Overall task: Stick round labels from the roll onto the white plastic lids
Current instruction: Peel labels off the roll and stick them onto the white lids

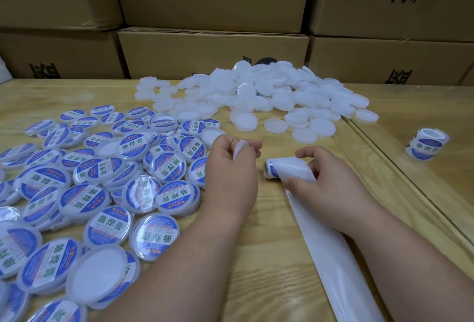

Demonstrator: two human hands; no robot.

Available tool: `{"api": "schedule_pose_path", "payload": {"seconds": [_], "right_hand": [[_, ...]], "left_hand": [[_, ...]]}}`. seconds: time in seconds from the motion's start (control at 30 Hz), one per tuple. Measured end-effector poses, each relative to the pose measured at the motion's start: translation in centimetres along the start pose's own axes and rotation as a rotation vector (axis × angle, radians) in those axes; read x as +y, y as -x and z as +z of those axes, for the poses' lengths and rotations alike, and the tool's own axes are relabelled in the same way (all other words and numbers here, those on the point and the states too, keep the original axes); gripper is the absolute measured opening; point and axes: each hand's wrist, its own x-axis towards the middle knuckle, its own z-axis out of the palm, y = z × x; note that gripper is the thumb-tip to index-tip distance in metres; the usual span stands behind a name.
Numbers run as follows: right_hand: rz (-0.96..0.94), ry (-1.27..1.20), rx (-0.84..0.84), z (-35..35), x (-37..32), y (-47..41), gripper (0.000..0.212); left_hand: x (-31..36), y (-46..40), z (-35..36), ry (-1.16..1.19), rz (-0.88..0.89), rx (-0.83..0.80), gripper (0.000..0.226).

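White lid [239,149] pinched edge-on in my left hand [232,165], rim tilted up, just above the desk [269,219]. My right hand [325,172] grips the label roll [284,170]; its long axis runs left-right, open end pointing left toward the left hand. Spent backing strip [331,252] trails from the roll toward the near edge, under my right forearm. Bare wood between the hands and ahead of them. Labelled lids [102,183] crowd the left side, touching my left forearm. Blank lid pile [256,98] sits further back. Spare label roll [427,147] stands far right, past a desk seam. Cardboard boxes [213,52] wall the back edge.
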Motion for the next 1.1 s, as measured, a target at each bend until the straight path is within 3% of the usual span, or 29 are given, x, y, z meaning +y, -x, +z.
{"api": "schedule_pose_path", "payload": {"seconds": [0.07, 0.13, 0.27, 0.4, 0.63, 0.9, 1.1], "right_hand": [[0.006, -0.084, 0.052, 0.0, 0.1, -0.1, 0.054], [0.021, -0.180, 0.115, 0.0, 0.2, -0.3, 0.057], [-0.005, -0.300, 0.168, -0.3, 0.0, -0.4, 0.046], [-0.105, -0.389, 0.069, -0.1, -0.6, 0.0, 0.051], [-0.196, -0.475, -0.106, 0.2, -1.2, 0.8, 0.057], [0.028, -0.490, 0.122, 0.1, -0.6, -0.2, 0.023], [-0.004, -0.474, 0.146, 0.2, -0.7, -0.1, 0.008]], "left_hand": [[0.2, 0.0, 0.1, 0.018, -0.008, 0.014, 0.003], [0.4, 0.0, 0.2, 0.014, -0.041, -0.008, 0.020], [0.8, 0.4, 0.3, -0.091, -0.088, -0.172, 0.024], [0.7, 0.6, 0.6, -0.133, -0.066, -0.287, 0.030], [0.6, 0.2, 0.3, -0.001, -0.093, -0.152, 0.028], [0.4, 0.3, 0.2, -0.057, -0.089, -0.264, 0.034], [0.4, 0.5, 0.2, -0.145, -0.098, -0.396, 0.031]]}}
